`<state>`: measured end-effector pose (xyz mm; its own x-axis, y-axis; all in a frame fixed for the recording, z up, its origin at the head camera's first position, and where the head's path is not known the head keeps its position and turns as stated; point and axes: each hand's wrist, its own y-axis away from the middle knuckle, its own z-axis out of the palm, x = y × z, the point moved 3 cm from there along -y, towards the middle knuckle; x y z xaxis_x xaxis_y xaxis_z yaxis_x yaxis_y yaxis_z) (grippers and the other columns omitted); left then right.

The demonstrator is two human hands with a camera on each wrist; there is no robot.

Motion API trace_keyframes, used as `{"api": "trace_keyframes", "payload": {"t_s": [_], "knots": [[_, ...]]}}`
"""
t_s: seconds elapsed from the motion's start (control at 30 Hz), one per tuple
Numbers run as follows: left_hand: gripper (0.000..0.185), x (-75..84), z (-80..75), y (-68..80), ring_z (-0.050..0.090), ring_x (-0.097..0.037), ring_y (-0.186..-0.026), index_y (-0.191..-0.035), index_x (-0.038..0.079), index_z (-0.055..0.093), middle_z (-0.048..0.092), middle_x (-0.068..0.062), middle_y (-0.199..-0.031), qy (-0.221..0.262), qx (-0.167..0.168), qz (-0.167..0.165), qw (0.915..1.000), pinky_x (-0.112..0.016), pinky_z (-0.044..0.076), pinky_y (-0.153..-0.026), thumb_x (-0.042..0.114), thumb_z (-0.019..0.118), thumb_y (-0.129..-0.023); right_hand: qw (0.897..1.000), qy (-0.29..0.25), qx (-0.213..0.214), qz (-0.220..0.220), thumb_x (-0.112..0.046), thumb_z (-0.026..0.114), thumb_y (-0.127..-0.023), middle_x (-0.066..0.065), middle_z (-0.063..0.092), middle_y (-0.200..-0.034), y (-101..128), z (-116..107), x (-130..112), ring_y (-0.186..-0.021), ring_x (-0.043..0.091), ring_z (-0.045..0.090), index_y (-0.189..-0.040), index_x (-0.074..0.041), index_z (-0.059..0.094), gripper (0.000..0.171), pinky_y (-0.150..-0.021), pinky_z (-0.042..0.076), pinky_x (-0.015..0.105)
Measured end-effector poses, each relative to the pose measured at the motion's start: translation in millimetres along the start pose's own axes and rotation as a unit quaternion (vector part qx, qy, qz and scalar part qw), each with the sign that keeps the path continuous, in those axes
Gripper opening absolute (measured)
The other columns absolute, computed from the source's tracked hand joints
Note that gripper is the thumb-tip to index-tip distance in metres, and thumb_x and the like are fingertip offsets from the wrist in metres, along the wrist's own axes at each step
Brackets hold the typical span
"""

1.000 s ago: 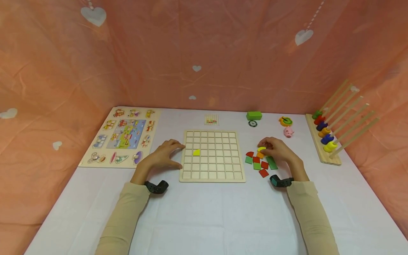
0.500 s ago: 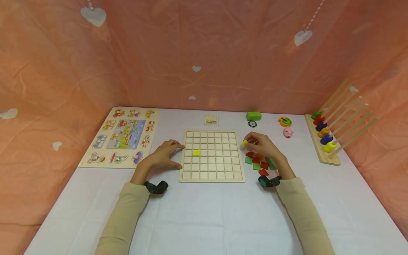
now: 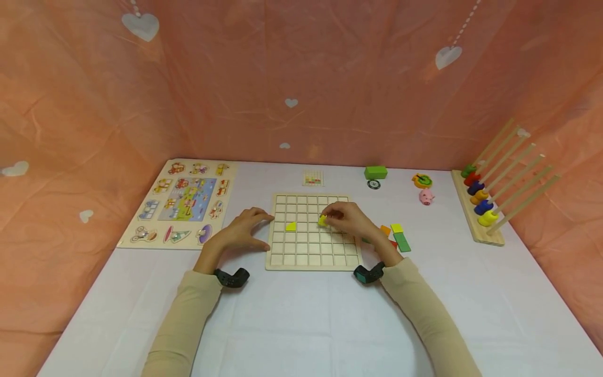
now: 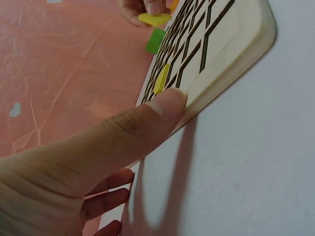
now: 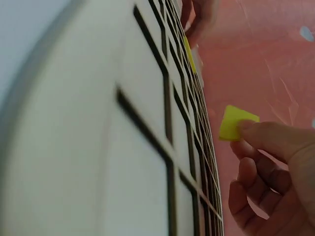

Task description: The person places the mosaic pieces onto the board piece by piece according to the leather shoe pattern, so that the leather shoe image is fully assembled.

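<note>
The right hand was over the wooden grid board, pinching a small yellow tile between thumb and fingertips; the right wrist view showed the same tile held by one edge, clear of the board surface, so it was not yet seated in any cell. Holding it by the edge probably left the tile's face free to drop flat into a recess. The tile hung above the middle rows, right of centre, a few cells to the right of a second yellow piece already lying in the grid. The left hand rested at the board's left edge, with relaxed fingers on the table and the thumb pressed against the rim; judged as bracing, to keep the board from sliding while the other hand worked. It grasped nothing. The loose pieces, orange, yellow, red and a green strip, lay on the white table just right of the board, within short reach of the right hand. A picture puzzle board lay well to the left, a peg rack with coloured rings far right, both untouched.
</note>
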<state>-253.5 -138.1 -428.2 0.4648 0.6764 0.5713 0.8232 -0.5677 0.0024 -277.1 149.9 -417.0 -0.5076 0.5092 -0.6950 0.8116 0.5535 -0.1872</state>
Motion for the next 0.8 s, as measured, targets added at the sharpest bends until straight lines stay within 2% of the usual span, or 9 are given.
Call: {"api": "trace_keyframes", "payload": {"t_s": [0.1, 0.33, 0.43, 0.8], "knots": [[0.076, -0.4, 0.7, -0.1, 0.034, -0.036, -0.126, -0.133, 0.007, 0.05, 0.041, -0.018, -0.135, 0.001, 0.004, -0.004, 1.0, -0.053, 0.027, -0.105, 0.033, 0.081, -0.069, 1.0, -0.011, -0.016, 0.0, -0.008, 0.063, -0.088, 0.007, 0.066, -0.096, -4, 7, -1, -0.079, 0.014, 0.055, -0.104, -0.003, 0.068, 0.018, -0.071, 0.047, 0.024], [0.076, 0.4, 0.8, 0.2, 0.034, -0.035, -0.126, -0.133, 0.007, 0.05, 0.042, -0.018, -0.134, 0.004, 0.008, -0.003, 1.0, -0.053, 0.027, -0.105, 0.033, 0.081, -0.069, 0.999, -0.011, -0.033, -0.013, -0.006, 0.063, -0.088, 0.003, 0.063, -0.083, -12, 18, -4, -0.07, 0.013, 0.053, -0.104, -0.006, 0.065, 0.017, -0.064, 0.045, 0.023], [0.076, 0.9, 0.2, 0.7, 0.035, -0.036, -0.125, -0.133, 0.006, 0.05, 0.042, -0.018, -0.133, 0.005, 0.01, 0.001, 0.9999, -0.054, 0.027, -0.104, 0.032, 0.081, -0.069, 0.999, -0.008, -0.035, -0.011, -0.008, 0.063, -0.087, 0.002, 0.063, -0.082, -12, 21, -4, -0.07, 0.012, 0.054, -0.102, -0.006, 0.065, 0.015, -0.064, 0.045, 0.023], [0.076, 0.1, 0.4, -0.2, 0.035, -0.035, -0.125, -0.133, 0.007, 0.05, 0.042, -0.017, -0.133, 0.0, 0.009, 0.0, 1.0, -0.053, 0.028, -0.104, 0.033, 0.081, -0.069, 0.999, 0.047, -0.018, 0.02, -0.012, 0.066, -0.086, -0.002, 0.062, -0.078, -12, 26, -9, -0.068, 0.01, 0.051, -0.097, -0.008, 0.069, 0.012, -0.062, 0.044, 0.022]]}}
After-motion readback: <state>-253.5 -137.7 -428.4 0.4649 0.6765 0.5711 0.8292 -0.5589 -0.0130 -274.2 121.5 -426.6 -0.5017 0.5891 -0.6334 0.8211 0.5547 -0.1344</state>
